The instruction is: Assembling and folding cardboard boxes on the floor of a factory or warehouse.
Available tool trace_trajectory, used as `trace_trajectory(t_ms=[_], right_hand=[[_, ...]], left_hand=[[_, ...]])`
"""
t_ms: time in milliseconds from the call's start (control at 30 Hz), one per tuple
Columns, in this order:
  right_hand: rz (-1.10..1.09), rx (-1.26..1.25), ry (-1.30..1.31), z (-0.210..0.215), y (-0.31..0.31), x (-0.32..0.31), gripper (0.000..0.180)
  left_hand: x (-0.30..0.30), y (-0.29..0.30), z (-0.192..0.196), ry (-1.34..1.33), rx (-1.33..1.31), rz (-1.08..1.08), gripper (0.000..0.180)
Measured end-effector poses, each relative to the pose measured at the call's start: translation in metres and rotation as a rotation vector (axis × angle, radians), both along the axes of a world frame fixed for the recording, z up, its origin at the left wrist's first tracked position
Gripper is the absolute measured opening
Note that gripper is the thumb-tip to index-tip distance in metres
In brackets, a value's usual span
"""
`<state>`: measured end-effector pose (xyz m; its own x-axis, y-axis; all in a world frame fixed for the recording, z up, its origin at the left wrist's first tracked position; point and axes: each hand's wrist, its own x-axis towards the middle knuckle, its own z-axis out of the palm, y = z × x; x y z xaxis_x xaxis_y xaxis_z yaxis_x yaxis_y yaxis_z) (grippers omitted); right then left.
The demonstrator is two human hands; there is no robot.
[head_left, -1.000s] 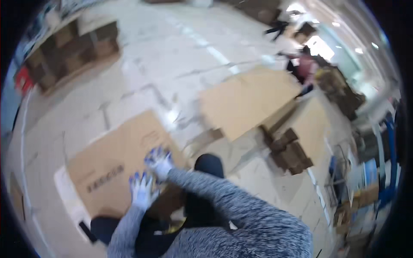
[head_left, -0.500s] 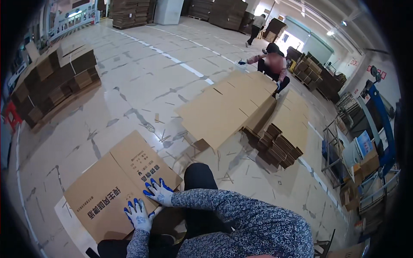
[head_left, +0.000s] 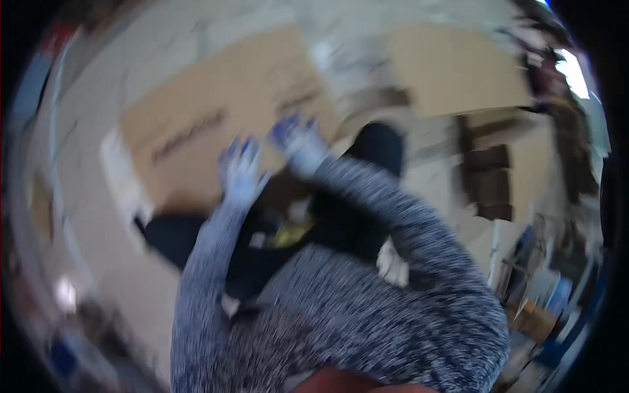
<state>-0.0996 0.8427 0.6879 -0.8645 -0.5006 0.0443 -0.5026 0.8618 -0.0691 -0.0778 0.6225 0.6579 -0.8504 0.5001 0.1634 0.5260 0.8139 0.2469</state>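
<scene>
The picture is smeared by motion. A flattened brown cardboard box point(head_left: 216, 111) lies on the floor in front of me. My left hand point(head_left: 241, 171), in a white and blue glove, rests on its near edge with fingers spread. My right hand point(head_left: 296, 139), gloved the same way, lies on the cardboard a little farther right, fingers also apart. Both grey knit sleeves reach down from the lower part of the view. My dark trouser legs show beneath the arms.
A second flat cardboard sheet point(head_left: 452, 72) lies on the floor at the upper right. Dark stacks of folded cartons point(head_left: 488, 177) stand to the right. Pale tiled floor point(head_left: 85, 216) surrounds the box; blurred clutter sits along the right rim.
The view has swung sharply downward and blurred. The far hall and the crouching person have left the picture. Both hands stay on the flattened box.
</scene>
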Motion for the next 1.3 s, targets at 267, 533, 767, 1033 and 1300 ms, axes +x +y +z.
trace_trajectory(t_ms=[267, 533, 767, 1033, 1300], right_hand=[[-0.054, 0.174, -0.095, -0.025, -0.001, -0.005, 0.094], [-0.14, 0.144, -0.007, -0.029, 0.0, 0.004, 0.098], [-0.149, 0.146, -0.252, -0.004, -0.007, 0.002, 0.103], [-0.15, 0.107, -0.242, -0.006, -0.001, -0.005, 0.099], [-0.126, -0.145, -0.063, -0.05, -0.011, 0.003, 0.062]], left_hand=[[-0.015, 0.001, 0.0, -0.005, -0.279, 0.04, 0.08], [-0.009, 0.018, 0.004, -0.025, -0.199, 0.058, 0.09], [-0.039, 0.024, 0.041, -0.263, -0.186, 0.095, 0.084], [-0.153, 0.048, 0.039, -0.002, -0.207, 0.012, 0.078], [-0.13, 0.049, 0.007, -0.069, -0.241, 0.103, 0.076]])
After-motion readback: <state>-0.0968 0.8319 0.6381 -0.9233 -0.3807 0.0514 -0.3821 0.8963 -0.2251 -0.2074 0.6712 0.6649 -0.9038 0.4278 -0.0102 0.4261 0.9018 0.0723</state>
